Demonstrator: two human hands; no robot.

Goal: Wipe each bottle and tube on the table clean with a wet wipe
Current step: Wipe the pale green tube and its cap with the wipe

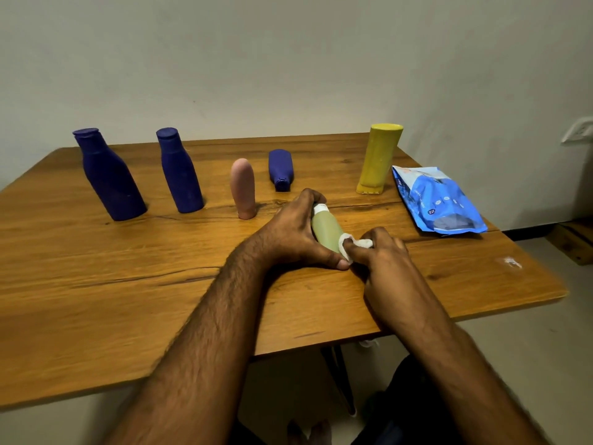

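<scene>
My left hand [293,231] grips a pale green tube [325,228] with a white cap, held tilted just above the wooden table [128,284]. My right hand [380,252] pinches a crumpled white wet wipe [356,245] against the tube's near end. Behind them stand two tall dark blue bottles [109,176] [179,171], a pink tube [243,189] and a yellow tube [378,159]. A small dark blue bottle [280,169] lies on its side.
A blue pack of wet wipes [439,200] lies flat near the table's right edge. A white smear [512,262] marks the right corner. A wall stands close behind the table, with a socket [577,131] at right. My knees are under the front edge.
</scene>
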